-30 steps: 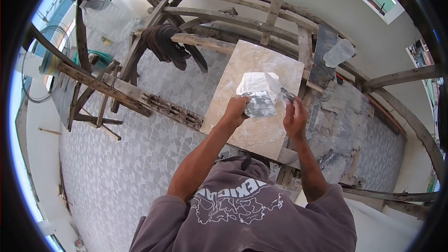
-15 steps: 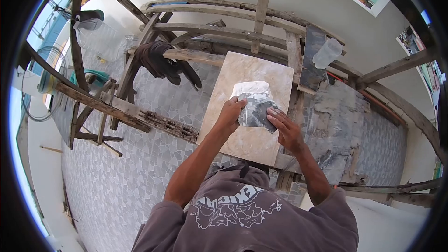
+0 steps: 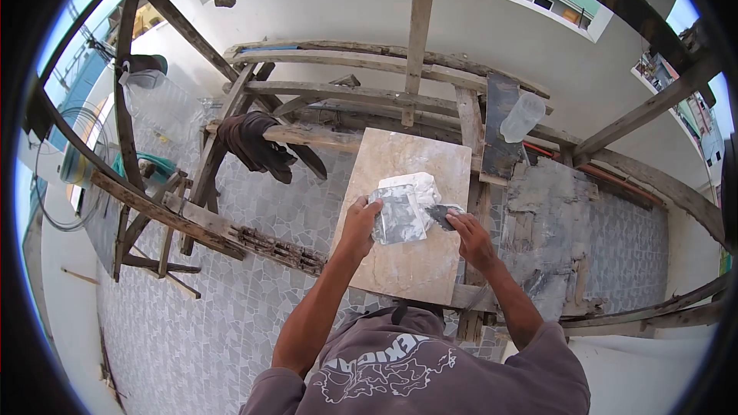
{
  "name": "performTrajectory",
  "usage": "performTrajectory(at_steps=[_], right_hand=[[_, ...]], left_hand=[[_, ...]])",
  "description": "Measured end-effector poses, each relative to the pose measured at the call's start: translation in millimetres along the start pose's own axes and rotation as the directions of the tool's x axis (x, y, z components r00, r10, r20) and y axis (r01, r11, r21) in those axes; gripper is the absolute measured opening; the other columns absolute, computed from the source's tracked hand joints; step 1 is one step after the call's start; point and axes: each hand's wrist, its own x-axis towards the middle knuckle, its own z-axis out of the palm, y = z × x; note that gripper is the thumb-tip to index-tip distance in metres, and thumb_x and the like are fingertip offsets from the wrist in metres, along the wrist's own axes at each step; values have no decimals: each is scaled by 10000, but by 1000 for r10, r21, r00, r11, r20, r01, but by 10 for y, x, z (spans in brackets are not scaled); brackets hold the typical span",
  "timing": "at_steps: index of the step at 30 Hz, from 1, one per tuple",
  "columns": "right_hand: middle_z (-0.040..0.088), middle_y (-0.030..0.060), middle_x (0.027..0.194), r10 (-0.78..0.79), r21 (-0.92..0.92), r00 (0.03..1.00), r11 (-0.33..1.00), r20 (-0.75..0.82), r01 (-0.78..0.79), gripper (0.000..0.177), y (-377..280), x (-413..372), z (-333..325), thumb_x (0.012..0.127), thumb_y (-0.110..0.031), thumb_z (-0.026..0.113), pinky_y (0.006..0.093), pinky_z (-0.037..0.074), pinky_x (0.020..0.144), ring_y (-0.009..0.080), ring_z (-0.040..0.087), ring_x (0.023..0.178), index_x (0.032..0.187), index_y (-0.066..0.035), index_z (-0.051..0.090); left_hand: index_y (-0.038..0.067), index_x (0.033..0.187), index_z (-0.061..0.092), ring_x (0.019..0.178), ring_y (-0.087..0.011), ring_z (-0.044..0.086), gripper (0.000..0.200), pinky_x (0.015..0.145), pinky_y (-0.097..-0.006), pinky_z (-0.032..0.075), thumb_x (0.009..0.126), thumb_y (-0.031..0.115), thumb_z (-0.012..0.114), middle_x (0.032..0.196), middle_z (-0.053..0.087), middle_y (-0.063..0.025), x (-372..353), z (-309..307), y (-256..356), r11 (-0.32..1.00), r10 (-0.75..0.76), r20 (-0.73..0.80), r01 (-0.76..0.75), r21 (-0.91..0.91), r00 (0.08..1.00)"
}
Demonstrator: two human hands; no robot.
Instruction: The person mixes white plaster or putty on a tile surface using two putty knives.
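Observation:
A beige tile-like board [image 3: 400,273] lies in front of me with a mound of white putty [image 3: 419,184] on it. My left hand [image 3: 360,223] grips a flat grey plate [image 3: 400,217] by its left edge; white smears cover part of its face. My right hand [image 3: 475,240] is closed on a small dark putty knife [image 3: 441,217], whose blade points left toward the putty. The plate and the knife are apart. The plate sits over the near-left side of the mound, and its contact with the board cannot be made out.
Wooden scaffold beams [image 3: 338,92] surround the board. Dark cloth [image 3: 257,146] hangs over a beam on the left. A translucent plastic container [image 3: 523,117] lies on a dark panel at right. A weathered plank [image 3: 542,215] lies nearby, above grey patterned floor [image 3: 207,300].
My right hand has moved right and down, drawing the putty knife off the plate. The plate has turned and shifted slightly left. The camera view has tilted up, showing more beyond the wall.

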Motion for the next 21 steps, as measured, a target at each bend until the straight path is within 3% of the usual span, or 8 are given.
performTrajectory(at_steps=[3,6,11,17,21], right_hand=[[616,181,1224,190,55,980,981,-55,-187,535,-100,10,-99,749,156,548,447,483,958,355,596,1111,1260,-3,549],[642,173,1156,227,84,970,972,-82,-221,473,-401,214,-375,766,145,550,451,498,908,355,615,1055,1217,4,567],[654,169,1093,105,-10,993,994,-48,-105,469,-788,318,-479,724,115,579,433,499,895,338,628,1018,1180,6,587],[647,165,1097,48,-53,997,998,57,-45,448,-1025,232,-322,738,76,564,433,479,936,329,622,1036,1181,12,586],[643,178,1105,39,-69,998,997,51,-35,427,-1006,213,-221,759,53,560,438,473,951,330,618,1055,1183,19,583]], left_hand=[[-70,1139,532,808,-147,644,237,709,-285,535,958,81,541,958,642,-111,19,-1,90,993,105,-38,-102,63,994],[-77,1085,555,749,-119,592,220,648,-271,485,945,93,551,902,629,-98,150,-121,62,954,218,-64,-198,225,974],[-79,1017,567,710,-133,560,221,606,-300,450,917,119,567,838,613,-98,257,-113,-3,845,338,-96,-257,470,936],[-63,1006,567,685,-159,556,217,590,-334,443,898,125,579,777,600,-113,300,-45,-25,775,324,-88,-211,595,942],[-62,992,572,668,-175,551,212,589,-355,436,894,126,585,751,594,-123,338,-64,-51,734,381,-56,-265,626,923]])
